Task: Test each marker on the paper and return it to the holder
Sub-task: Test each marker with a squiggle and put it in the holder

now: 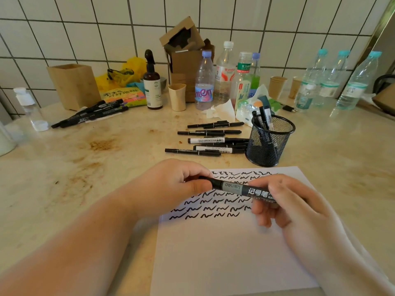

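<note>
Both hands hold one marker [241, 189] level above the paper [224, 248]; the left hand [171, 184] pinches its cap end between thumb and fingers, and the right hand [286, 201] is curled around the barrel; whether the cap is coming off or going back on I cannot tell, since the fingers hide the joint. I judge this the capping or uncapping step for one marker of many. If the cap is coming off, the next move calls for a short squiggle on the blank lower paper, below the rows of squiggles [213, 208]; if going on, a lift to the mesh holder [269, 142], just beyond the paper's far edge, already with a few markers in it. More markers [213, 139] lie just left of the holder and a second pile [92, 114] lies far left; the way from paper to holder looks open, though bottles [226, 73] crowd behind.
</note>
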